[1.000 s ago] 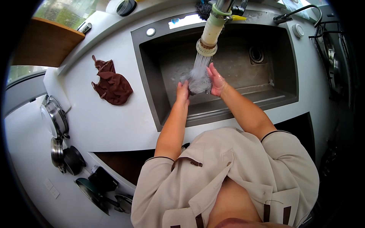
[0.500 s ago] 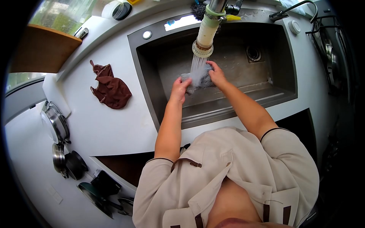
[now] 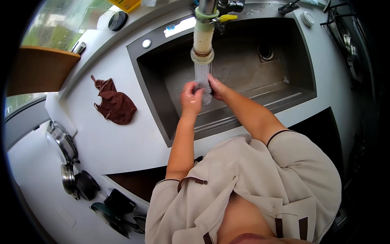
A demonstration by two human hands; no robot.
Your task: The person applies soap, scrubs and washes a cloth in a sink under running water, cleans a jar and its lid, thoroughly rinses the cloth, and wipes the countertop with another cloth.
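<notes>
Water streams from the faucet (image 3: 202,44) onto a grey cloth (image 3: 206,96) between my two hands, over the dark sink (image 3: 243,77). My left hand (image 3: 191,99) is closed on the cloth's left side, its fingers curled under the stream. On the right side of the cloth, my right hand (image 3: 218,88) grips it with its fingers partly hidden by the water. The cloth looks bunched up, and the spray blurs its outline.
A crumpled brown cloth (image 3: 115,103) lies on the white counter (image 3: 142,142) left of the sink. Pots (image 3: 61,142) and pans (image 3: 106,217) are at the lower left. A jar (image 3: 113,20) stands near the window. A rack (image 3: 345,36) is at the right.
My hands have come closer together, bunching the cloth that was spread between them. The view has shifted, so the sink and faucet appear further left.
</notes>
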